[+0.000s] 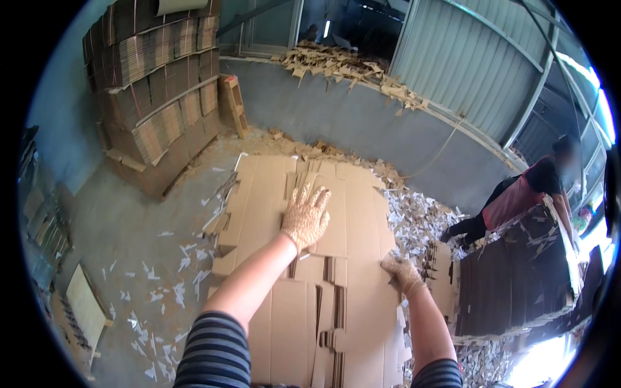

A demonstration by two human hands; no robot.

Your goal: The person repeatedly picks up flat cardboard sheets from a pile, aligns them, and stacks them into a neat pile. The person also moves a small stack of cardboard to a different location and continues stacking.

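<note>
Before me lies a stack of flat, die-cut brown cardboard sheets (pixel 365 223), with creases, slots and notched edges. My left hand (pixel 306 218), in a speckled knit glove, rests flat on top of the stack with its fingers apart. At the stack's right edge, my right hand (pixel 405 275), gloved alike, has its fingers curled round the border of a cardboard sheet. The fingertips of that hand are partly hidden. Nearer to me, narrow dark gaps (pixel 339 304) show between the sheets.
Strapped cardboard bundles (pixel 162 84) are piled high at the far left. White and brown scraps (pixel 417 216) litter the floor. A low grey wall (pixel 362 123) runs behind. At right, another person (pixel 517 194) leans over a dark-sided stack (pixel 517 278). A board (pixel 86 307) stands at lower left.
</note>
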